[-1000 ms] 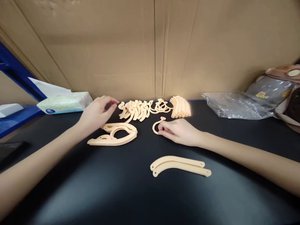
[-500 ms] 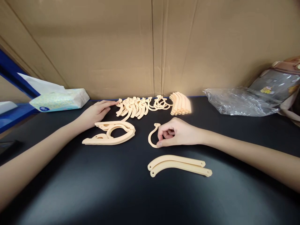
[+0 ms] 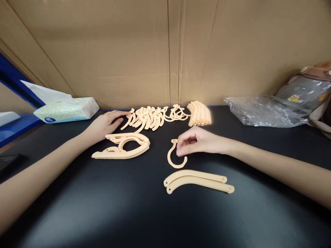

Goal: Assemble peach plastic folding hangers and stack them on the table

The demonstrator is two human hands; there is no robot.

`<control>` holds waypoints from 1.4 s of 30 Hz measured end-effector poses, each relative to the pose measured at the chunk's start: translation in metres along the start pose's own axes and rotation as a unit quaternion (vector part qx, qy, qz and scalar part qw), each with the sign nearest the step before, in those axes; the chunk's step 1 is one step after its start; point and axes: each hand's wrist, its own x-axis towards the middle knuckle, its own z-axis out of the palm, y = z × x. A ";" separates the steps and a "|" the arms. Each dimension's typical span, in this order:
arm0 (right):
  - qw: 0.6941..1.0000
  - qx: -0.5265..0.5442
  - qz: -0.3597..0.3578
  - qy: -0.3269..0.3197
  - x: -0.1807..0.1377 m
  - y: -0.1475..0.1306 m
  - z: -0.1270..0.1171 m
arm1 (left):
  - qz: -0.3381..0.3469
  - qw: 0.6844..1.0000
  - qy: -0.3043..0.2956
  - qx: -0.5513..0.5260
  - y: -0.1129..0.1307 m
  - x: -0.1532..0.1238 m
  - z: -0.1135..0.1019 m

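Observation:
My right hand [image 3: 198,141] is just above a cream hook [image 3: 177,166] lying on the black table, its curled fingertips and thumb together with nothing visible between them. The hand hides part of the hook's stem. My left hand [image 3: 104,124] rests farther back on the left, fingers stretched out. Its index fingertip touches the end of a thin curved piece [image 3: 126,123] beside a pile of small curved pieces [image 3: 148,117]. Two long curved hanger arms [image 3: 199,181] lie side by side in front of the hook. Folded hangers [image 3: 133,153] lie near my left forearm.
Behind my right hand are several loose hooks [image 3: 177,113] and a stack of long arms [image 3: 199,113]. A tissue pack [image 3: 69,110] stands back left. Clear plastic wrap [image 3: 266,112] and a transparent bag [image 3: 302,91] are at right. A cardboard wall [image 3: 116,51] closes the back.
My right hand has let go of the hook and lifted slightly; the hook now lies a little nearer and to the right. At my left fingertips, the thin curved piece has shifted left, out from the pile.

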 end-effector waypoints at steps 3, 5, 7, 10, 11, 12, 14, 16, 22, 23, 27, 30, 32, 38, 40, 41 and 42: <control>0.992 0.008 -0.022 0.120 0.002 0.001 0.003 | -0.007 1.000 -0.001 -0.006 0.003 0.000 -0.001; 0.986 -0.004 -0.029 0.167 0.003 0.002 0.004 | -0.013 1.000 -0.001 -0.010 0.004 0.000 -0.002; 0.982 -0.015 -0.025 0.185 0.004 0.003 0.004 | -0.021 1.000 0.002 -0.014 0.005 0.000 -0.002; 0.982 -0.028 -0.020 0.184 0.004 0.005 0.003 | -0.036 0.999 0.012 -0.021 0.005 0.000 -0.002; 0.983 -0.029 -0.020 0.181 0.004 0.005 0.003 | -0.041 0.999 0.016 -0.023 0.005 0.000 -0.001; 0.983 -0.030 -0.020 0.179 0.004 0.005 0.003 | -0.044 0.999 0.020 -0.024 0.005 0.000 -0.001; 0.984 -0.032 -0.019 0.176 0.005 0.006 0.002 | -0.055 0.998 0.031 -0.022 0.005 -0.001 -0.002; 0.984 -0.034 -0.019 0.175 0.005 0.006 0.003 | -0.064 0.997 0.042 -0.018 0.005 -0.002 -0.003; 0.984 -0.031 -0.021 0.173 0.006 0.007 0.003 | -0.091 0.994 0.061 -0.012 0.008 -0.006 -0.007; 0.984 -0.031 -0.021 0.173 0.006 0.006 0.003 | -0.096 0.993 0.066 -0.007 0.008 -0.006 -0.008; 0.984 -0.038 -0.018 0.171 0.005 0.006 0.003 | -0.104 0.990 0.096 0.019 0.009 -0.008 -0.008; 0.983 -0.040 -0.021 0.179 0.005 0.006 0.003 | -0.104 0.983 0.145 0.037 0.013 -0.011 -0.011; 0.979 -0.030 -0.023 0.199 0.005 0.006 0.003 | -0.091 0.977 0.184 0.052 0.021 -0.013 -0.014; 0.969 0.035 -0.041 0.241 0.006 0.005 0.005 | 0.109 0.968 0.166 0.150 0.072 -0.019 -0.022; 0.973 0.032 -0.056 0.220 0.006 0.005 0.006 | 0.237 0.934 0.166 0.209 0.091 -0.023 -0.020; 0.977 0.029 -0.061 0.202 0.005 0.004 0.006 | 0.288 0.918 0.162 0.220 0.099 -0.025 -0.018; 0.981 0.027 -0.063 0.182 0.005 0.004 0.006 | 0.334 0.903 0.155 0.221 0.106 -0.028 -0.016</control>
